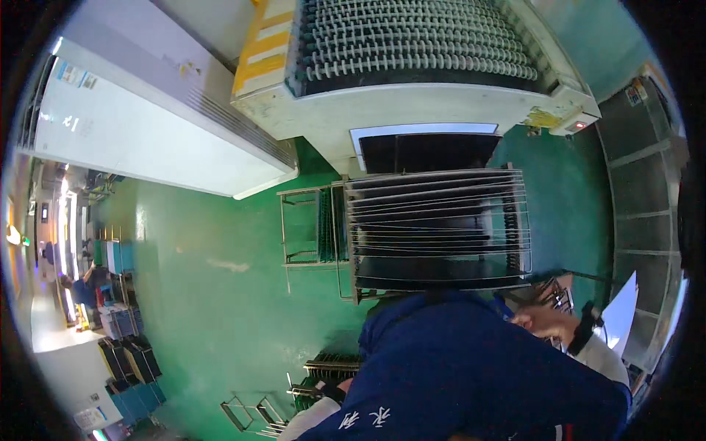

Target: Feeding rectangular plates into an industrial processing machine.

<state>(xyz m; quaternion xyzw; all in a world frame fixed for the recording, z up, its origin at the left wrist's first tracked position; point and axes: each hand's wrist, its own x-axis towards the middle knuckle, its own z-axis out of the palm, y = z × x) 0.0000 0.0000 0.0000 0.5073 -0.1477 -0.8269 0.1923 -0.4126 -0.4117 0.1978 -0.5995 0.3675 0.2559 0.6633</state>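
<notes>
The right hand (540, 322) is beside dark metal framework (557, 295); the left hand (344, 384) is at a slotted rack (332, 365). I cannot tell whether either grips. Ahead, a wire rack's (434, 178) parallel rods presumably keep flat pieces apart, near a roller conveyor (426, 106).

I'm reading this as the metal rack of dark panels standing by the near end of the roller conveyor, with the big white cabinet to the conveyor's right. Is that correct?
Not quite: the big white cabinet is to the left of the roller conveyor, as the head view shows. The metal rack of dark panels does stand by the conveyor's near end.
</notes>
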